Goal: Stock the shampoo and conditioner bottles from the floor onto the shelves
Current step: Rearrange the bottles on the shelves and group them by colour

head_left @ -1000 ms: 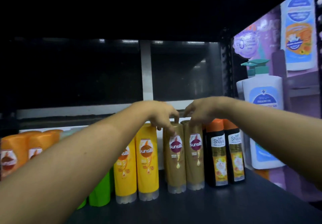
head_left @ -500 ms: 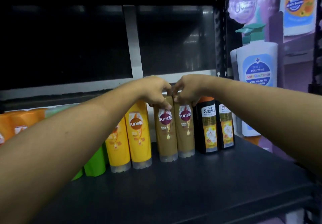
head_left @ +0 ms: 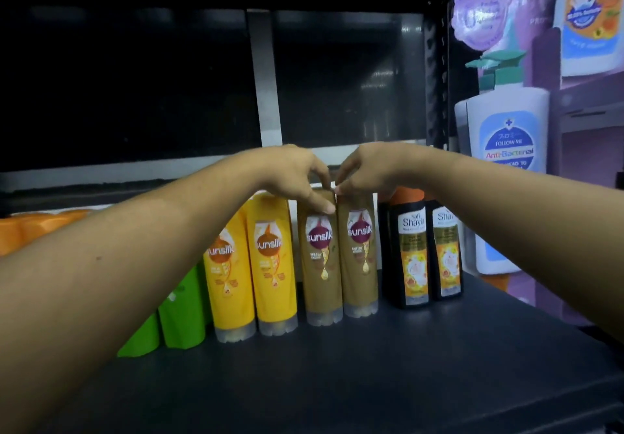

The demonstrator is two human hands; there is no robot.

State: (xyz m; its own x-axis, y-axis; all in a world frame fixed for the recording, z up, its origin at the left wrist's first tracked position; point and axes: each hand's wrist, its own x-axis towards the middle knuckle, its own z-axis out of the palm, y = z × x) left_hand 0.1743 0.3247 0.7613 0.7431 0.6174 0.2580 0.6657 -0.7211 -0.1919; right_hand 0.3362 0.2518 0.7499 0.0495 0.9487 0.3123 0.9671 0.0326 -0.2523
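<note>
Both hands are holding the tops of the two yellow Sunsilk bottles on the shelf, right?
No: the head view shows the left hand and right hand holding the tops of the two brown plastic Sunsilk bottles on the dark shelf.

One view only: head cam, wide-angle, worn. Faces forward and slightly down into bay of shelf [head_left: 371, 383], close range. Forearms [head_left: 101, 281] enter from lower left and lower right; left hand [head_left: 290, 173], right hand [head_left: 368, 170] meet at frame centre atop bottles [head_left: 324, 264]. Shelf deck fills lower third, dark back panel [head_left: 135, 79] upper half. Pump bottle [head_left: 506, 150] in next bay at right edge.
</note>
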